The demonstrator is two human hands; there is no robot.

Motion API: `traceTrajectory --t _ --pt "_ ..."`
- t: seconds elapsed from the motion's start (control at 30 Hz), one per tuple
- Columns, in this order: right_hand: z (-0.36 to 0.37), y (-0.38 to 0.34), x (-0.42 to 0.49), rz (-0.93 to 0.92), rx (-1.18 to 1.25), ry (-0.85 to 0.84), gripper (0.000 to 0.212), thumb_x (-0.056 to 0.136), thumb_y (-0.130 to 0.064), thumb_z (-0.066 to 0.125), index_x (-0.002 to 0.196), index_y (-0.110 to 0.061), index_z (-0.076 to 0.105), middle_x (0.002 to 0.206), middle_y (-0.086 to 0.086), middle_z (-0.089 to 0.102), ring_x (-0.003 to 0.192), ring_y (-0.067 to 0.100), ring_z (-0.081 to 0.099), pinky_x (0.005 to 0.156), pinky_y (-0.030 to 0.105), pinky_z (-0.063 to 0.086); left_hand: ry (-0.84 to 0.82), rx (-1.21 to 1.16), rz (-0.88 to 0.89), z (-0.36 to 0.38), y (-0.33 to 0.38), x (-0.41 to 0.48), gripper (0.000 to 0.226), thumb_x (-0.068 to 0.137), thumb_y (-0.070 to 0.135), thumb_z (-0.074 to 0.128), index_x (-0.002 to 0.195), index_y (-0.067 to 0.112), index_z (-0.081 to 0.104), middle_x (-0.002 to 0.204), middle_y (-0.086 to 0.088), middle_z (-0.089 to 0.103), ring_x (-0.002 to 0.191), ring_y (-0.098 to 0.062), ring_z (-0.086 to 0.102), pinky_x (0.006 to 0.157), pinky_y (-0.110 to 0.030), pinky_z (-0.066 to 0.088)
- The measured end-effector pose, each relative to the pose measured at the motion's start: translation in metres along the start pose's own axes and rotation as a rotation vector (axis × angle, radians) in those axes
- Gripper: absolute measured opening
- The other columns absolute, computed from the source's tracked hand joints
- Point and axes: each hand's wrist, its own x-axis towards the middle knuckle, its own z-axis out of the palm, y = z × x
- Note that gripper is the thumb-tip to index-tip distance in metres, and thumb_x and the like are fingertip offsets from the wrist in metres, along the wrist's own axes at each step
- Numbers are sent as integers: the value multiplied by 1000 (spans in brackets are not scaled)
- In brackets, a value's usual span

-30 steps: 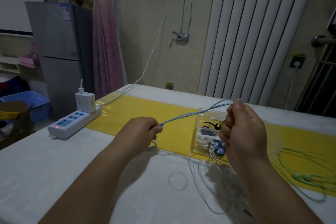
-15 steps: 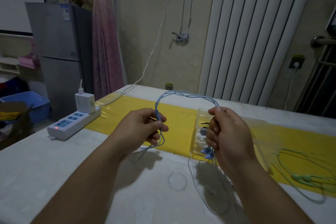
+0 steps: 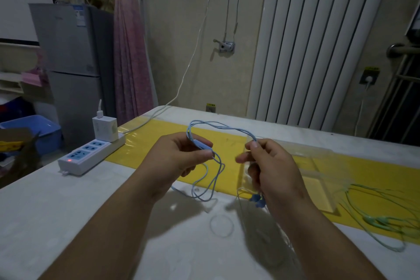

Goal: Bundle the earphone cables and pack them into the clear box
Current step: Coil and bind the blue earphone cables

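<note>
While both hands are raised over the table, I see the blue earphone cable arching between them. The left hand pinches it at the inline remote with thumb and forefinger. The right hand pinches the arc's other end, lower fingers curled, with the blue earbuds dangling beneath. Loops hang from the left hand to the tabletop. The right hand hides the near-left corner of the clear box, which sits on the yellow strip. A white cable lies tangled by the right forearm, a green earphone cable is right of the box, and a power strip is far left.
</note>
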Motion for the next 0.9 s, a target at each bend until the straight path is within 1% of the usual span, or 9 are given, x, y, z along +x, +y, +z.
traceTrajectory --t 0.07,0.17,0.3,0.33,0.43,0.53,0.67,0.8,0.9 --pt "2 1 -2 17 -83 -42 17 100 -25 47 92 -18 60 93 -11 74 51 8 40 50 24 32 -5 -39 5 1 0 0 13 73 -1 74 82 8 72 57 -6 53 46 -13 35 43 -22 26" --pt "5 0 -7 47 -162 -131 18 100 -32 45 89 -22 56 103 -17 71 44 3 38 47 21 33 -9 -77 9 1 0 0 14 71 1 75 84 8 72 57 -6 51 46 -14 34 44 -22 26" --pt "10 1 -11 50 -140 -271 5 87 -27 59 88 -25 54 96 4 74 43 4 35 41 18 30 3 -103 32 1 0 -1 15 68 5 75 83 8 72 64 -13 52 48 -16 32 45 -24 25" --pt "10 3 -11 41 -142 -300 12 80 -23 63 89 -25 56 92 6 74 42 2 38 41 16 30 9 -97 30 1 0 0 15 70 3 74 84 6 71 66 -14 55 47 -16 32 44 -23 24" --pt "9 7 -11 37 -170 -339 26 67 -21 68 92 -21 64 72 -3 62 40 0 43 39 11 31 32 -79 -2 0 -3 2 12 75 -2 69 87 3 68 63 -8 60 48 -15 31 47 -24 22" --pt "8 9 -10 62 -221 -377 26 60 -24 64 84 -18 71 58 -11 58 42 -2 44 44 14 32 50 -135 -12 0 -4 3 8 86 -1 59 89 5 63 68 -7 63 48 -14 34 47 -23 24" --pt "4 6 -9 100 -207 -419 6 71 -18 62 69 -19 68 66 1 69 43 7 36 45 22 26 124 -337 -50 -1 -4 7 13 98 13 45 87 11 52 75 -11 69 51 -14 44 42 -22 31" --pt "2 -1 -10 81 -188 -419 17 88 -5 54 75 -14 60 78 6 75 43 8 29 39 19 24 125 -475 -70 -1 -3 8 19 101 18 39 84 16 46 75 -12 70 46 -13 45 42 -21 31" --pt "0 -4 -12 20 -299 -419 16 93 -13 55 80 -7 61 54 -9 63 34 2 37 35 12 28 130 -486 -55 -5 -3 9 20 101 23 38 83 20 47 58 -2 55 45 -12 35 42 -21 21"
